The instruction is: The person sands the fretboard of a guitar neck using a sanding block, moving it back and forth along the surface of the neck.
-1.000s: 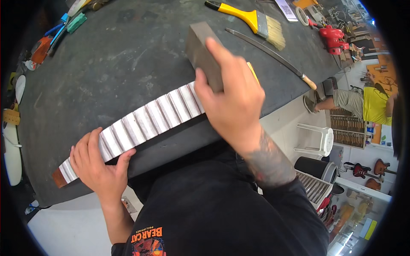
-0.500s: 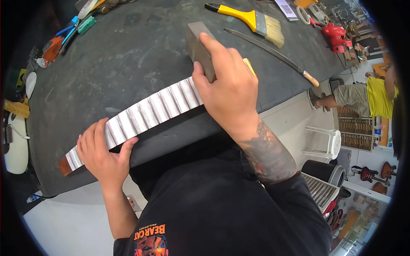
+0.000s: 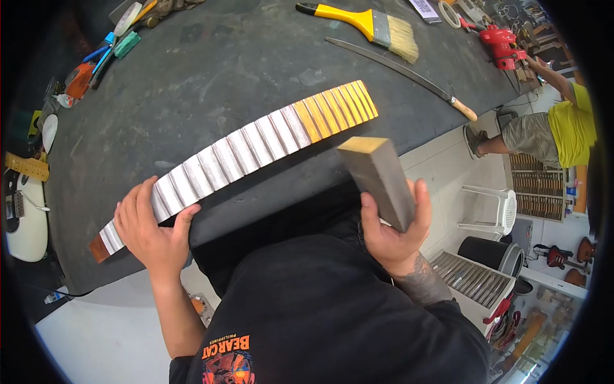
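My left hand [image 3: 147, 227] grips the long slotted strip [image 3: 228, 158] near its left end, thumb along the near edge. The strip lies on the dark mat, mostly white with thin dark grooves, with a reddish-brown left end and a yellow ribbed section [image 3: 334, 110] at the right. My right hand [image 3: 393, 233] holds a long grey block [image 3: 377, 179] with a yellow end face, raised at the table's front edge, apart from the strip.
A yellow-handled brush [image 3: 364, 25] and a long file [image 3: 400, 70] lie on the mat [image 3: 224, 77]. Tools [image 3: 83, 80] crowd the left. At right are a red vise [image 3: 502, 48], a white stool [image 3: 489, 211] and another person [image 3: 563, 134] in yellow.
My right hand has drawn the block down and right, off the strip, uncovering its yellow end. My left hand stays on the strip. The other person's arm has reached toward the vise.
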A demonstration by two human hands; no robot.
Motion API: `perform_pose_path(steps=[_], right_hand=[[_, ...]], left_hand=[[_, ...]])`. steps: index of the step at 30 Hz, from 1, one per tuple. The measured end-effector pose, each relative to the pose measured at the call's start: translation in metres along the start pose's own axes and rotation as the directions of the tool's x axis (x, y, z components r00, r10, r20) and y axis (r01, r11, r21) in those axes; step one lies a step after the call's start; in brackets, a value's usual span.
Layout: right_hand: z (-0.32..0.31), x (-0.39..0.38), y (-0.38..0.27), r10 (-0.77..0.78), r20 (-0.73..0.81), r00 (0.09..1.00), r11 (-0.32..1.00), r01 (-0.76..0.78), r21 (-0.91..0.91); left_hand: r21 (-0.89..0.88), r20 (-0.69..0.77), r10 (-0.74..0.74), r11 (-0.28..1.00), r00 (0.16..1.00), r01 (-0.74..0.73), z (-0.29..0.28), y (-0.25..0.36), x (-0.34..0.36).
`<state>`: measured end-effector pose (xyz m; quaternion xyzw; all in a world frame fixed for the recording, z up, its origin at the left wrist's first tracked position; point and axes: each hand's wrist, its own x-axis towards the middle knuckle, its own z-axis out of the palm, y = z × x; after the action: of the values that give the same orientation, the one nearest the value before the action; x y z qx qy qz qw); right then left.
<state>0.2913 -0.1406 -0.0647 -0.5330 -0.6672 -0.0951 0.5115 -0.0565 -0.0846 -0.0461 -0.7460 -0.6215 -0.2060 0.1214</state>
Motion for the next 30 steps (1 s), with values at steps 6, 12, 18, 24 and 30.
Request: perform_pose_path(steps=[6,12,18,24,30], right_hand=[[-0.027,0.003,0.029,-0.038,0.252,0.967,0.996,0.056,-0.064],[-0.046,0.027,0.029,-0.096,0.505,0.858,0.993,0.048,0.108],[-0.067,0.055,0.023,-0.051,0.727,0.685,0.981,-0.101,0.164],[-0.069,0.091,0.018,-0.326,0.826,0.46,0.877,-0.179,0.446],[-0.023,0.103,0.033,-0.311,0.704,0.639,0.945,0.128,0.301]], left_hand=[[0.029,0.021,0.012,0.999,1.0,-0.013,-0.002,-0.006,-0.001],[0.001,0.003,0.026,1.0,1.0,-0.026,-0.001,-0.008,0.001],[-0.079,0.157,0.133,0.989,0.979,-0.122,-0.019,-0.063,0.001],[-0.015,0.195,0.153,0.988,0.969,-0.153,-0.027,-0.096,0.006],[0.035,0.031,0.08,0.996,0.996,-0.081,-0.009,-0.082,-0.01]])
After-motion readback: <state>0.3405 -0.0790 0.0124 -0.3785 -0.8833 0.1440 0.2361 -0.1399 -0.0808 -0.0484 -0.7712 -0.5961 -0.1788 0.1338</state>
